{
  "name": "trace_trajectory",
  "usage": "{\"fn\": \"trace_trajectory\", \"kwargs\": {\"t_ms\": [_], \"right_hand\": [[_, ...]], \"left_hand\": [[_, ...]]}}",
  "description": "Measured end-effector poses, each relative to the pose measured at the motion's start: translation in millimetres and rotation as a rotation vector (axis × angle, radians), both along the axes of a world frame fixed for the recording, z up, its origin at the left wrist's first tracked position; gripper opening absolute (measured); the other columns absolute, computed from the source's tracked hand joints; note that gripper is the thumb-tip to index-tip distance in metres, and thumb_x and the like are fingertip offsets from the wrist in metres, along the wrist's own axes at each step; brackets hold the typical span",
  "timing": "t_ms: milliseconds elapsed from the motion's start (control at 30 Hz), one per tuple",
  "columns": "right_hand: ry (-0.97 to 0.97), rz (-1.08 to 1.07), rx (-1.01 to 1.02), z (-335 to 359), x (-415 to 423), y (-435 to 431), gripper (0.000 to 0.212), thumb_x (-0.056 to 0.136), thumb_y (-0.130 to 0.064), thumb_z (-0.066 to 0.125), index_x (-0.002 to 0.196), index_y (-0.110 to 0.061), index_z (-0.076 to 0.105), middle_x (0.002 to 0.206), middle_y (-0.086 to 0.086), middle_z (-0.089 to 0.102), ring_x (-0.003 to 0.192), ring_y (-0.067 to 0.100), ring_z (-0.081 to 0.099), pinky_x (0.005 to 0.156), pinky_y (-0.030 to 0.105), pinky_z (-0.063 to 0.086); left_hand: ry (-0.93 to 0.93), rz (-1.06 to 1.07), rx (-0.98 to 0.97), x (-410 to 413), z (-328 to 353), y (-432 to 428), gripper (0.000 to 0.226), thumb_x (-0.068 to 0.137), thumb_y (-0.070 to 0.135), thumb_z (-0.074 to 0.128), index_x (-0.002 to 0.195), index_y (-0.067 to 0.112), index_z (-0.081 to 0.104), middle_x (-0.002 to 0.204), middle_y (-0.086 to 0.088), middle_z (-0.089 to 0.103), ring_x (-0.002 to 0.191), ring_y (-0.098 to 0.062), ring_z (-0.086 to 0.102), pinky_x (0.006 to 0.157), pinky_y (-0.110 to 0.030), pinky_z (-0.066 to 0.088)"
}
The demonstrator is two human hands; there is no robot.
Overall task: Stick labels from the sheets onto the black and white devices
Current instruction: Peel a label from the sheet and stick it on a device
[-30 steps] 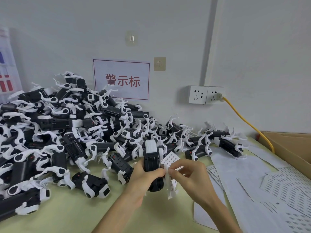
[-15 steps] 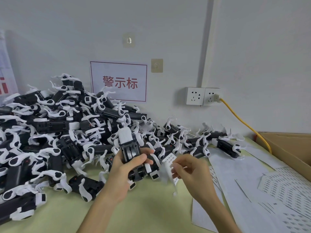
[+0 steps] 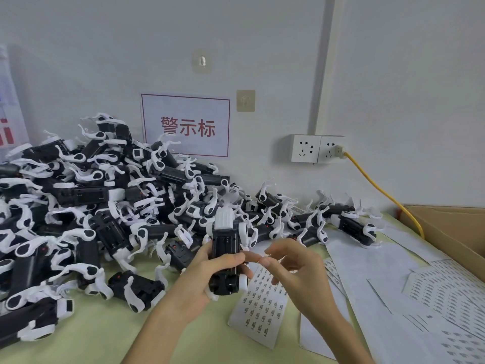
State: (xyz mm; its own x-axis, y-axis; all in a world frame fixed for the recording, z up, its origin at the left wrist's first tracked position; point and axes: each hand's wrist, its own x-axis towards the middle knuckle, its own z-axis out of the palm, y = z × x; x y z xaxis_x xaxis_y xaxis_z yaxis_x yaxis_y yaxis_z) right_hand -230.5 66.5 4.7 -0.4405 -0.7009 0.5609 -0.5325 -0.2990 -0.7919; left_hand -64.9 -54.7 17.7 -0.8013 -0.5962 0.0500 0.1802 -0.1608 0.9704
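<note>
The left hand [image 3: 199, 282] is gripping a black and white device [image 3: 226, 248], holding it upright above the table [image 3: 91, 337]. The right hand [image 3: 299, 274] is hovering just beside it with its fingers loosely bent. I cannot tell whether its fingertips are pinching a label. A label sheet [image 3: 258, 308] is lying under both hands. A pile of devices [image 3: 105, 206] is spreading left along the wall, and more sheets [image 3: 393, 298] are lying right.

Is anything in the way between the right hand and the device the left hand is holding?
Nothing visible. The right hand reaches just beside the device, which the left hand grips, thumb across the black body. Any label it carries is too small to see.
</note>
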Motion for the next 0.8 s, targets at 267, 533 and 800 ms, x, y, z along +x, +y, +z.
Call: {"fn": "trace_trajectory", "kwargs": {"t_ms": [267, 533, 800], "right_hand": [[0.055, -0.048, -0.007, 0, -4, 1, 0.043, 0.071, -0.080, 0.069, 0.089, -0.041, 0.070, 0.076, -0.008, 0.071, 0.053, 0.018, 0.065, 0.053, 0.033, 0.054], [0.037, -0.059, 0.076, -3, -7, -3, 0.014, 0.091, -0.024, 0.077, 0.085, -0.035, 0.073, 0.080, -0.005, 0.072, 0.055, 0.017, 0.066, 0.055, 0.030, 0.054], [-0.558, 0.221, 0.190, 3, -8, -4, 0.025, 0.080, -0.034, 0.084, 0.087, -0.012, 0.078, 0.086, 0.010, 0.071, 0.063, 0.017, 0.059, 0.066, 0.026, 0.053]], "left_hand": [[0.009, 0.005, 0.034, -2, 1, 2, 0.075, 0.065, 0.030, 0.088, 0.125, -0.002, 0.057, 0.104, -0.019, 0.076, 0.084, -0.024, 0.072, 0.067, -0.033, 0.058], [0.102, 0.135, -0.018, -5, -1, 4, 0.052, 0.062, 0.035, 0.087, 0.104, 0.008, 0.074, 0.097, -0.020, 0.075, 0.089, -0.026, 0.073, 0.066, -0.031, 0.057], [0.076, 0.212, -0.344, -10, -4, 11, 0.029, 0.071, 0.033, 0.081, 0.098, 0.026, 0.079, 0.087, -0.012, 0.075, 0.074, -0.029, 0.070, 0.063, -0.030, 0.056]]}}
